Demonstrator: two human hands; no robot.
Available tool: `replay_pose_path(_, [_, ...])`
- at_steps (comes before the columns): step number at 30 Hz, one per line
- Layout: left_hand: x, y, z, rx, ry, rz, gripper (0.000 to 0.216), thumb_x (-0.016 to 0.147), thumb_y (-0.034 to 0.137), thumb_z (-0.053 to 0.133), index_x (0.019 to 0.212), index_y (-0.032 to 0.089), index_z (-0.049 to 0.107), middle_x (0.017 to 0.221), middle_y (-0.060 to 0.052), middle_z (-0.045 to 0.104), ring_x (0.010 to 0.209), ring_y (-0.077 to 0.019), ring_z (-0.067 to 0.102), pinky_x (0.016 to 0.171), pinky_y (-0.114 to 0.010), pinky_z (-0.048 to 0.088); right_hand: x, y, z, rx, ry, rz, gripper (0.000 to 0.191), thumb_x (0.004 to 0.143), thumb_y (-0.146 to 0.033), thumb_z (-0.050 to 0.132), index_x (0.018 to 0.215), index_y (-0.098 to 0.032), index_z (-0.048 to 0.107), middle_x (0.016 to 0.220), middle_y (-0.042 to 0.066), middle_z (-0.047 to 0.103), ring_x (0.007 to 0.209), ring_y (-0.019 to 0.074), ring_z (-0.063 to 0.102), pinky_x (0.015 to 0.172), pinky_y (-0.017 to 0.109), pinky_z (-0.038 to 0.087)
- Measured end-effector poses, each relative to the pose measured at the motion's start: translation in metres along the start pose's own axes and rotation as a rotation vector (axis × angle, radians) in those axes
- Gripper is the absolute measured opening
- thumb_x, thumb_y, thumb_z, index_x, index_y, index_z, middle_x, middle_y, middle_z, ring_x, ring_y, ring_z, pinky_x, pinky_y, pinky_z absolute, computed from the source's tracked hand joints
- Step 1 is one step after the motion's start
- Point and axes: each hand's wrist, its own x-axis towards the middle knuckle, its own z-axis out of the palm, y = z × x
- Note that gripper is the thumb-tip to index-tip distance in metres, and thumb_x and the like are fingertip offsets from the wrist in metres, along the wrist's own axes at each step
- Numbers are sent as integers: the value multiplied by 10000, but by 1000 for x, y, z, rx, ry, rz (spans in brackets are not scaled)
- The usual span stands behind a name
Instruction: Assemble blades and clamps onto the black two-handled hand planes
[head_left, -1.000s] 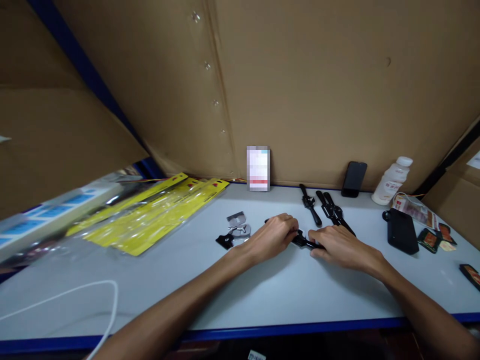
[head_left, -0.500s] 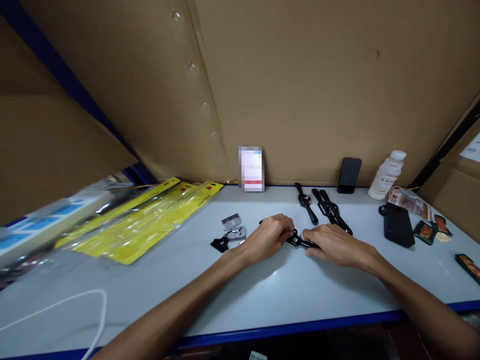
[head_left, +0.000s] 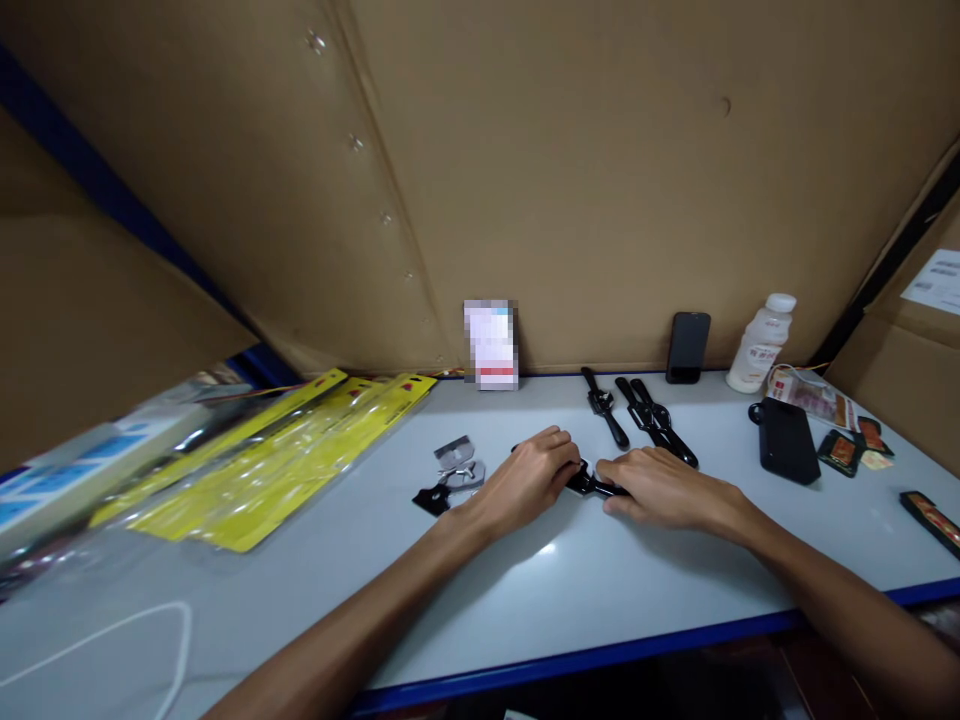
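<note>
A black spokeshave (head_left: 597, 486) is held just above or on the table in front of me; I cannot tell which. My left hand (head_left: 534, 472) closes over its left handle and middle, fingers bent at the body and hiding much of it. My right hand (head_left: 664, 487) is wrapped round the right handle. To the left of my left hand lie flat silver blades (head_left: 454, 452), other small metal parts (head_left: 469, 474) and a black plate (head_left: 432, 499). Beyond my hands rest one black spokeshave (head_left: 604, 408) and an overlapping pair of similar ones (head_left: 657, 420).
Yellow-backed clear plastic packs (head_left: 262, 475) spread over the left side. A blurred-out upright screen (head_left: 492, 345), a dark phone (head_left: 688, 348) and a bottle (head_left: 761, 345) stand along the cardboard wall. At right lie a black case (head_left: 787, 442) and snack packets (head_left: 838, 452). A white cable (head_left: 182, 640) curves at front left.
The view has swung slightly, so most things sit a little further left in the picture. Both hands keep their hold on the spokeshave, with only slight finger movement.
</note>
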Motion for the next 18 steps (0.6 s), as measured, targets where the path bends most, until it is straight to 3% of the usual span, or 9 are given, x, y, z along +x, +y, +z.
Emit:
replay_pose_path(9, [2,-1,6,-59,18,-82,168,909,53,541,838,169,639,787,-13,625,742,-159,585,690,-271,445,1,0,4,-19,21,-5,243,947,-299,512,1119,-158,609,912,111,697,828,269,650,652,347,389])
replay_pose_path(18, [-1,-2,4,59,-24,27,270,974,105,420,902,171,672,817,-59,602,819,-206,555,703,-315,463,1,-1,2,-31,14,13,259,941,-303,536,1137,-150,608,928,119,706,851,284,666,673,347,419])
